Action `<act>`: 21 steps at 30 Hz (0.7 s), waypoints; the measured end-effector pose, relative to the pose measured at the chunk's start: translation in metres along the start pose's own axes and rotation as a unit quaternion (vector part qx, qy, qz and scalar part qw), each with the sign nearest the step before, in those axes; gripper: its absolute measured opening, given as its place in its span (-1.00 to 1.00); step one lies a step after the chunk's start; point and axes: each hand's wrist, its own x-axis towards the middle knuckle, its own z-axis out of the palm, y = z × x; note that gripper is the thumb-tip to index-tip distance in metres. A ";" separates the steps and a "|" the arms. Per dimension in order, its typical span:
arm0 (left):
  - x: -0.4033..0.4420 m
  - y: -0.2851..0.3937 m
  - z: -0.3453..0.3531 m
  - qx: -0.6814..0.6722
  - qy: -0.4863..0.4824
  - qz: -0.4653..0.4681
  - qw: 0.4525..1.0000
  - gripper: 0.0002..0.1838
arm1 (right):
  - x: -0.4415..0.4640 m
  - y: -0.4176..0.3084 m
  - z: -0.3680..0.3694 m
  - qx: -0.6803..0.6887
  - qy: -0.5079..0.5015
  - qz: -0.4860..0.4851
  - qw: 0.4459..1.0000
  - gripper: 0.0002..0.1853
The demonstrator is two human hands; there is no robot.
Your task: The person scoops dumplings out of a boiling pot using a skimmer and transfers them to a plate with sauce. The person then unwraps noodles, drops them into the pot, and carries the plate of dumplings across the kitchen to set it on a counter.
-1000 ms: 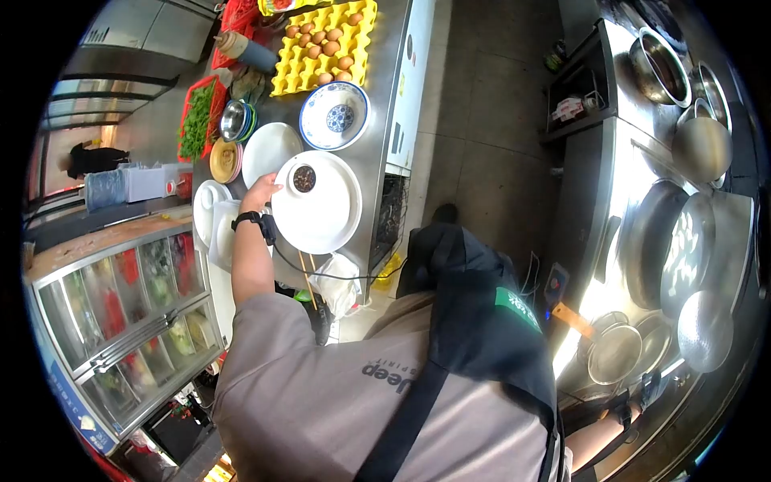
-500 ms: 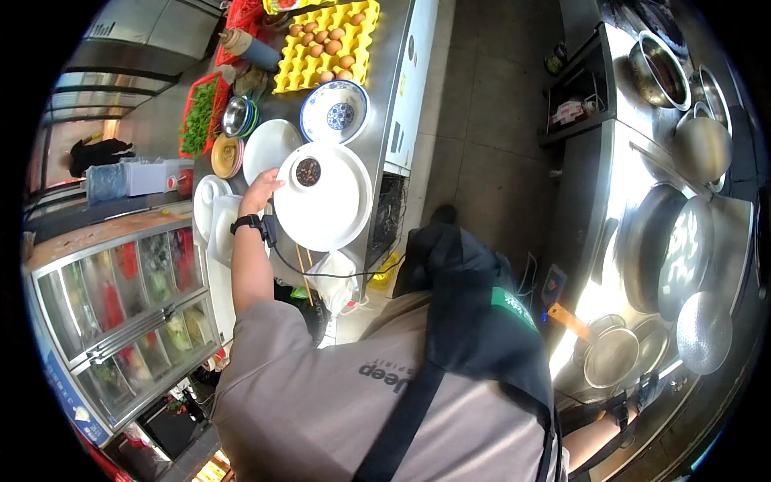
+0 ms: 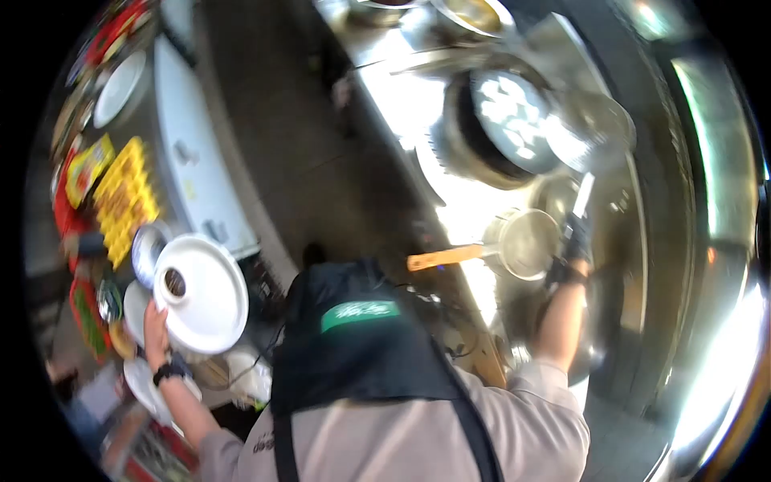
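At lower left of the frame, a white plate [image 3: 209,297] is held at its left rim by the left hand [image 3: 157,328], the grip closed there with some fingers hidden; a small cup of dark contents [image 3: 173,282] is borne near that rim. At right, the handle of a skimmer [image 3: 594,124] is enclosed by the right hand [image 3: 575,234], though how tightly cannot be told. The plate is best held level, so that the cup is not slid, and the skimmer clear of the wooden-handled strainer [image 3: 526,245]. Whether the plate is supported by the table [image 3: 151,120] cannot be told. Farther off, a yellow egg tray [image 3: 124,201] is smeared by blur at left, and a metal basin [image 3: 385,18] is cut off at top.
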 end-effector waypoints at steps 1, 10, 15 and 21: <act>0.002 0.000 0.014 -0.012 -0.014 0.016 1.000 -0.54 | 0.018 0.018 -0.009 0.018 -0.024 -0.022 0.999 -0.30; 0.022 0.056 0.139 -0.054 -0.116 0.073 0.989 -0.61 | 0.078 -0.001 -0.038 -0.122 0.072 -0.073 0.987 -0.13; 0.023 0.090 0.206 -0.062 -0.119 0.110 0.985 -0.61 | 0.119 0.039 -0.069 -0.243 0.089 -0.040 0.965 -0.18; 0.035 0.114 0.266 -0.056 -0.126 0.136 0.981 -0.63 | 0.137 0.055 -0.084 -0.363 0.099 -0.024 0.926 -0.16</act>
